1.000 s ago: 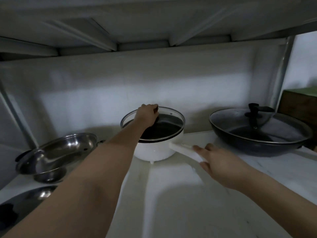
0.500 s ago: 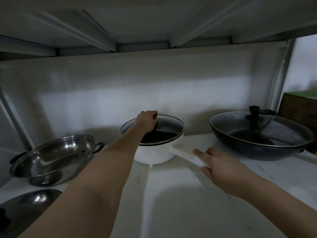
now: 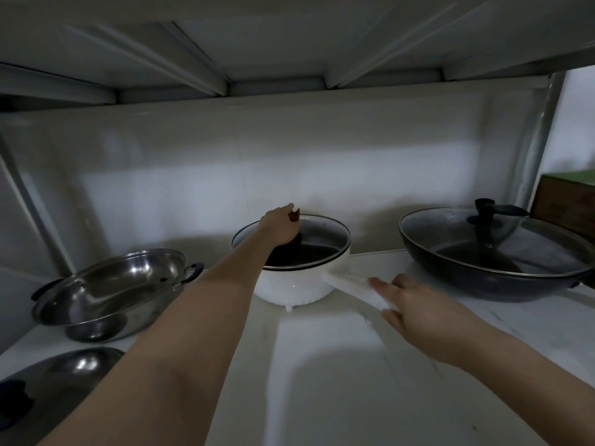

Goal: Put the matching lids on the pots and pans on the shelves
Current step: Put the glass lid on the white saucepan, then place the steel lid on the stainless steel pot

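Observation:
A white pot [image 3: 293,284] stands mid-shelf with a glass lid [image 3: 325,233] lying on its rim. My left hand [image 3: 281,225] is closed on the lid's dark knob. The pot's white handle [image 3: 351,281] sticks out to the right, and my right hand [image 3: 409,304] grips it. At the right a black wok [image 3: 495,278] carries a glass lid [image 3: 502,239] with a black knob. An uncovered steel pan [image 3: 109,291] sits at the left. In front of it lies a steel lid [image 3: 54,384] with a dark knob.
The white shelf [image 3: 338,381] has bare room in front of the pot. Another shelf's underside [image 3: 289,43] hangs low overhead. A metal upright [image 3: 531,140] stands at the right, with a brown box [image 3: 570,204] beyond it.
The glass lid has come down from a tilt and now lies on the white pot. Both hands keep their hold. The view has shifted slightly.

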A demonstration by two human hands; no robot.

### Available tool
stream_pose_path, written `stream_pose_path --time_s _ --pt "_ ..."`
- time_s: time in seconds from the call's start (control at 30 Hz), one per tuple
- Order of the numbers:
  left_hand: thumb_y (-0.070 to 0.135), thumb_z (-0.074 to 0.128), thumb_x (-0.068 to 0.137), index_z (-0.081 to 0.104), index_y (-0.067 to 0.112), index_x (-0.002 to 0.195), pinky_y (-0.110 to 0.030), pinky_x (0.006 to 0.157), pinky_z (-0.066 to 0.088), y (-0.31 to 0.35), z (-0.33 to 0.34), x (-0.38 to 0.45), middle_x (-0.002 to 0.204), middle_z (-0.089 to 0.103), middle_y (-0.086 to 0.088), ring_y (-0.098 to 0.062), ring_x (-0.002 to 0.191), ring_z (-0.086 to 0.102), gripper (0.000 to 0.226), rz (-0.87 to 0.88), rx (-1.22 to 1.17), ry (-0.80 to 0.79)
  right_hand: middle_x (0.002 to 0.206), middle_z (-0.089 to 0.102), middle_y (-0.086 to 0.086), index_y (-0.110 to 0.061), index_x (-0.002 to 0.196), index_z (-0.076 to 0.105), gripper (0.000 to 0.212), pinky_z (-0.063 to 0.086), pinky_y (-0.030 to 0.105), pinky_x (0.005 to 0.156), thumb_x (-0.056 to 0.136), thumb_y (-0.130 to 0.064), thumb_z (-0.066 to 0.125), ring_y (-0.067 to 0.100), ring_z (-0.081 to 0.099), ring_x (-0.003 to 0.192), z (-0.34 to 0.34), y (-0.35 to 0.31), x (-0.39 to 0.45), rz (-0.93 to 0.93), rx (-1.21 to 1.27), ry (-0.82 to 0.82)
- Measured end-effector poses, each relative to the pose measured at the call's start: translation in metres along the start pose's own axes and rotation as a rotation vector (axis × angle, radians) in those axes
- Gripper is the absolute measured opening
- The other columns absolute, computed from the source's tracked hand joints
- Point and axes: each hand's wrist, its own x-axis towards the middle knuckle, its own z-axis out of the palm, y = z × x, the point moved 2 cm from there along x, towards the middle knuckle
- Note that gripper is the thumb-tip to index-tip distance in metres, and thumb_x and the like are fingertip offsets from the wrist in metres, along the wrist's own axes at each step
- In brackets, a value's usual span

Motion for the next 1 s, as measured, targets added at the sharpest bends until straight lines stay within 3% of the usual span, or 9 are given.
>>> stream_pose_path --time_s 0.17,0.27,0.37,0.47,0.57,0.67,0.77,0.87,1.0 --pt "0.023 0.048 0.092 0.032 0.013 0.141 -0.043 0.1 0.046 0.003 -0.006 -0.017 0.135 0.051 -0.018 -0.036 0.116 0.054 0.053 -0.024 -0.115 -0.021 0.123 0.048 0.005 -0.031 0.146 0.021 0.053 0.043 0.033 0.087 0.095 -0.033 0.039 0.026 0.053 0.109 0.0 -0.001 0.0 0.004 -0.009 -0.019" --pt "0.021 0.05 0.093 0.025 0.019 0.147 -0.038 0.104 0.043 0.001 -0.009 -0.035 0.143 0.044 -0.016 -0.034 0.122 0.051 0.06 -0.036 -0.243 0.023 0.122 0.049 0.006 -0.03 0.145 0.022 0.053 0.045 0.033 0.084 0.095 -0.034 0.04 0.027 0.055 0.108 -0.002 -0.001 0.0 0.014 -0.036 -0.017" --pt "0.021 0.052 0.092 0.029 0.022 0.145 -0.032 0.108 0.034 -0.01 -0.028 -0.059 0.146 0.041 -0.012 -0.028 0.131 0.044 0.057 -0.049 -0.319 0.111 0.119 0.05 0.007 -0.028 0.145 0.025 0.053 0.046 0.034 0.084 0.094 -0.035 0.041 0.028 0.055 0.107 -0.004 -0.002 -0.002 0.015 -0.052 -0.028" --pt "0.02 0.055 0.092 0.036 0.022 0.142 -0.03 0.107 0.039 -0.03 -0.059 -0.094 0.144 0.044 -0.01 -0.026 0.126 0.049 0.054 -0.021 -0.353 0.194 0.131 0.048 0.007 -0.026 0.144 0.026 0.055 0.045 0.036 0.091 0.093 -0.041 0.04 0.028 0.048 0.116 -0.012 -0.01 -0.004 0.013 -0.121 0.008" --pt "0.023 0.054 0.092 0.037 0.023 0.142 -0.025 0.1 0.037 -0.047 -0.094 -0.14 0.143 0.047 -0.005 -0.021 0.128 0.048 0.053 0.027 -0.137 0.252 0.144 0.04 0.006 -0.023 0.146 0.023 0.062 0.039 0.038 0.103 0.092 -0.045 0.043 0.028 0.04 0.129 -0.028 -0.032 -0.009 -0.031 -0.089 0.077" --pt "0.026 0.053 0.091 0.036 0.025 0.142 -0.034 0.107 0.038 -0.056 -0.123 -0.188 0.145 0.044 -0.002 -0.021 0.13 0.043 0.053 0.027 0.118 0.244 0.146 0.039 0.002 -0.023 0.145 0.026 0.062 0.037 0.035 0.104 0.09 -0.041 0.048 0.024 0.04 0.13 -0.047 -0.065 -0.015 -0.145 -0.006 0.131" --pt "0.024 0.051 0.09 0.051 0.016 0.13 -0.037 0.097 0.045 -0.064 -0.145 -0.238 0.134 0.054 -0.008 -0.028 0.12 0.052 0.041 0.061 0.324 0.249 0.144 0.042 0.001 -0.022 0.14 0.035 0.058 0.038 0.035 0.104 0.087 -0.039 0.05 0.023 0.04 0.13 -0.06 -0.101 -0.021 -0.242 0.015 0.164" --pt "0.026 0.049 0.087 0.057 0.015 0.123 -0.035 0.086 0.048 -0.078 -0.157 -0.282 0.117 0.064 -0.011 -0.032 0.104 0.06 0.039 0.046 0.449 0.22 0.135 0.052 0.001 -0.021 0.132 0.043 0.051 0.041 0.036 0.102 0.084 -0.038 0.051 0.023 0.046 0.124 -0.066 -0.136 -0.027 -0.351 0.003 0.176" --pt "0.027 0.053 0.088 0.051 0.018 0.13 -0.036 0.094 0.046 -0.102 -0.172 -0.329 0.125 0.061 -0.008 -0.029 0.113 0.056 0.043 -0.099 0.496 0.209 0.13 0.055 0.003 -0.018 0.129 0.046 0.048 0.042 0.036 0.098 0.085 -0.035 0.051 0.025 0.048 0.119 -0.065 -0.176 -0.034 -0.421 0.035 0.151"
